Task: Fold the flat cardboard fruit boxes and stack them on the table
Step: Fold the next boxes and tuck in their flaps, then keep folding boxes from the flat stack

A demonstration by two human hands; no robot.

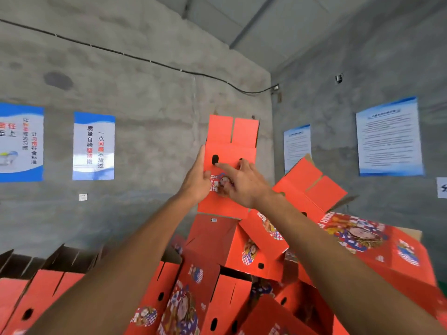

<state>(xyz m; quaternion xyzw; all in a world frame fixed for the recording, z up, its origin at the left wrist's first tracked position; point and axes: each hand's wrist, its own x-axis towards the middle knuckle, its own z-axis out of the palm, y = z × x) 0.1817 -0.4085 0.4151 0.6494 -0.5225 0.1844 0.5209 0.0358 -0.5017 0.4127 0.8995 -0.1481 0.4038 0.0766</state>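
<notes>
A red folded fruit box (pixel 231 151) stands upright on top of the pile of boxes, its two top flaps raised against the grey wall. My left hand (pixel 197 176) lies flat against the box's left side, fingers straight. On its printed front rests my right hand (pixel 242 182), index finger stretched toward the oval handle hole (pixel 215 159). Under it sits another red box (pixel 215 235) of the pile.
Several folded red boxes (pixel 312 189) lie tilted at the right and fill the foreground (pixel 183 298). Dark open boxes (pixel 60 259) stand at the lower left. Posters (pixel 93 145) hang on the concrete walls, which meet in a corner behind the stack.
</notes>
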